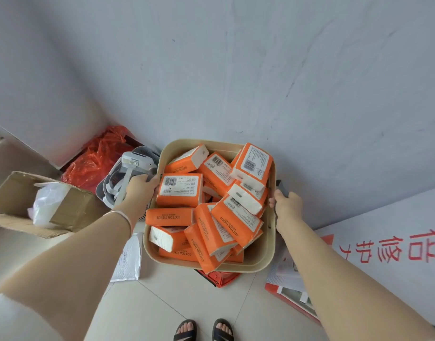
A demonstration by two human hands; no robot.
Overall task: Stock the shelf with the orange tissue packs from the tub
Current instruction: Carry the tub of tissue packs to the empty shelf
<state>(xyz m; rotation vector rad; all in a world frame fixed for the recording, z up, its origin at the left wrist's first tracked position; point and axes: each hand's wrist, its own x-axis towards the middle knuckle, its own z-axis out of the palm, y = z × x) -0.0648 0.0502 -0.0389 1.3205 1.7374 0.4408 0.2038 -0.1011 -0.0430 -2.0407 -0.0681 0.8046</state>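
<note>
The tissue packs (179,190) were orange with white labels and black barcodes, the tub (260,257) cream, the bag (95,161) red, the cardboard box (73,210) brown, the sandals (184,336) black, the wall (236,70) pale grey

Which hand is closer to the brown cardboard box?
Left. The left hand grips the left handle of the tub, just right of the cardboard box. The right hand grips the opposite handle, with the whole tub between it and the box.

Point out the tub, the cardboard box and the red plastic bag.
tub (258,256): head view, bare near wall.
cardboard box (73,208): head view, brown side panel.
red plastic bag (95,160): head view, crumpled middle.
</note>
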